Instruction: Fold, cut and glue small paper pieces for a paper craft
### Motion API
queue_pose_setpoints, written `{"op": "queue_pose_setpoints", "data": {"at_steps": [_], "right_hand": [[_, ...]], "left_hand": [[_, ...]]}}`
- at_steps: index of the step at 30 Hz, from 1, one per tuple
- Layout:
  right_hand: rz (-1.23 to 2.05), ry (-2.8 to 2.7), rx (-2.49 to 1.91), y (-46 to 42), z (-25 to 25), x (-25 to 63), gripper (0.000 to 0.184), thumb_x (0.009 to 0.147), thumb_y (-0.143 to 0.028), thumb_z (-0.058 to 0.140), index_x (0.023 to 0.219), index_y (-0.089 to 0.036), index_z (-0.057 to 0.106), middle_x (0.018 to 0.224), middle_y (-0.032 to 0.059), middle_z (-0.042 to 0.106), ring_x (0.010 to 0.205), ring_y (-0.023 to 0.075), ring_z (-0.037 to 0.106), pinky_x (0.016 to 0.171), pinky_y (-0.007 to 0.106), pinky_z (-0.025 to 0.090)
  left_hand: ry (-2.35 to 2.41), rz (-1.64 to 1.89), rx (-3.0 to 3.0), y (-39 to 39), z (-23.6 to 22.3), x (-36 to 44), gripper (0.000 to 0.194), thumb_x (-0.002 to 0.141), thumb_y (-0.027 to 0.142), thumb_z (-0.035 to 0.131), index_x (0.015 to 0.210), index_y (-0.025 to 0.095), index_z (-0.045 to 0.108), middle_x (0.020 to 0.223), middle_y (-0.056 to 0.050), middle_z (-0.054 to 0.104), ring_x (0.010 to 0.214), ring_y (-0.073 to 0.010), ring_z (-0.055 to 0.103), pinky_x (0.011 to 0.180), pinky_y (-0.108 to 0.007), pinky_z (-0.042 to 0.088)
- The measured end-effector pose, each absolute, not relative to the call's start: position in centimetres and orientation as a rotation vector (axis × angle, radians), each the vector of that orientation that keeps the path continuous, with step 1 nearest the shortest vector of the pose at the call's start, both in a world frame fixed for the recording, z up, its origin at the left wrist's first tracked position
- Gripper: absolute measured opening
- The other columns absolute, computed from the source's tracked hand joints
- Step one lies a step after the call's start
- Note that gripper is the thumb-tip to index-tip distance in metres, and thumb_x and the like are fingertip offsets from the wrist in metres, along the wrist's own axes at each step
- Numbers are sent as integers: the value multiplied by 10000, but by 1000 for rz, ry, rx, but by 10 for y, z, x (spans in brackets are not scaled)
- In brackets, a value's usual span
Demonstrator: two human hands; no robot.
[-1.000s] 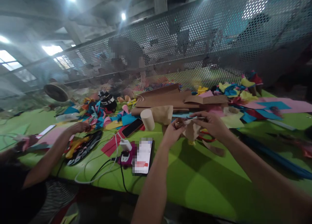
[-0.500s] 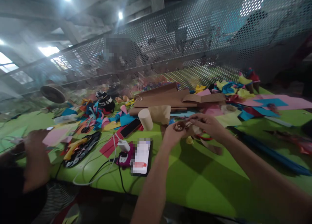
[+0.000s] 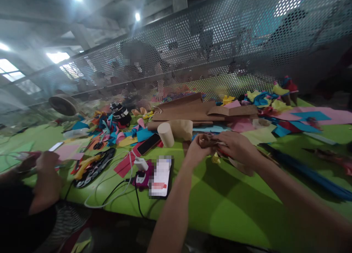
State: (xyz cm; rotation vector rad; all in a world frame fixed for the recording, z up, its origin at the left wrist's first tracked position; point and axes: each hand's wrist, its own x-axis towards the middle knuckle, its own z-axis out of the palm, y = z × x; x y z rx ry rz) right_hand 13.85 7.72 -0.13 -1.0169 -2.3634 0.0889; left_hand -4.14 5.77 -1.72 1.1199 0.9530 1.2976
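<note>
My left hand [image 3: 196, 150] is closed around a rolled brown paper piece [image 3: 204, 140], its round end turned up. Right beside it, my right hand [image 3: 235, 145] is closed, fingertips touching the paper's edge. A red-handled tool [image 3: 223, 150], perhaps scissors, shows under those fingers, though most of it is hidden. Below the hands lie a small yellow scrap [image 3: 216, 158] and a brown paper strip [image 3: 242, 168] on the green table [image 3: 220, 212]. A pale paper tube [image 3: 165, 135] stands to the left of my left hand.
Brown sheets [image 3: 187, 110] lie behind the hands, coloured paper [image 3: 258, 132] to the right. Left are a lit phone [image 3: 161, 178], a dark phone [image 3: 148, 144], a charger [image 3: 141, 164] with cables, and a black bottle [image 3: 121, 115]. A co-worker's arm [image 3: 48, 176] is at far left.
My right hand has shifted slightly and now covers more of the red handle, its fingers curled over it. At far left, the co-worker's hand has moved and a white phone shows.
</note>
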Motion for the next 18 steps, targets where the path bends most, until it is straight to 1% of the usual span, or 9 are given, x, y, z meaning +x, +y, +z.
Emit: {"op": "queue_pose_setpoints", "data": {"at_steps": [4,6,7,10,12,14,16,18], "right_hand": [[372,-2237,-984,75,0,135,252,894,-307,592,1096,-211,708,1047,97,752,942,253,696,784,340,524],[503,-2162,-988,76,0,135,254,902,-356,588,1079,-215,704,1063,93,753,935,250,709,778,341,540],[535,-2133,-1003,76,-1,135,245,909,-354,572,1063,-217,704,1056,92,756,923,249,714,771,344,545],[509,-2107,-1058,76,-2,135,222,916,-303,522,1002,-216,708,988,91,769,874,253,719,748,353,546],[478,-2139,-1047,76,0,136,224,904,-288,519,1007,-215,703,985,90,770,876,255,718,751,354,545],[485,-2196,-1012,75,3,136,249,904,-315,522,1063,-226,691,1036,85,768,913,255,716,767,353,544],[508,-2259,-1000,74,8,137,274,905,-377,537,1098,-245,680,1087,78,760,958,258,709,781,351,538],[520,-2309,-1027,73,13,136,264,895,-446,553,1006,-247,687,1009,74,760,915,261,699,742,345,524]], "left_hand": [[995,1320,1087,60,-21,-43,274,586,116,775,792,177,606,764,23,638,716,-103,586,694,-216,496],[999,1292,1053,61,-22,-44,278,607,156,802,806,180,609,755,22,638,700,-107,592,686,-234,518],[1000,1270,1036,60,-23,-44,297,609,183,822,815,181,608,751,21,638,693,-112,597,682,-246,530],[993,1222,1016,59,-23,-43,372,580,248,878,821,176,604,752,19,637,695,-120,612,690,-269,552],[974,1220,1013,58,-22,-42,403,566,286,898,814,171,602,763,13,643,705,-123,621,702,-272,553],[933,1225,1004,58,-21,-43,426,559,330,908,802,169,597,775,6,654,706,-121,624,705,-269,545],[900,1222,1016,58,-19,-44,441,545,358,915,777,168,591,756,7,654,689,-112,616,697,-258,529],[896,1208,1042,58,-17,-45,437,534,360,919,757,164,598,719,11,642,669,-105,600,682,-246,509]]}}
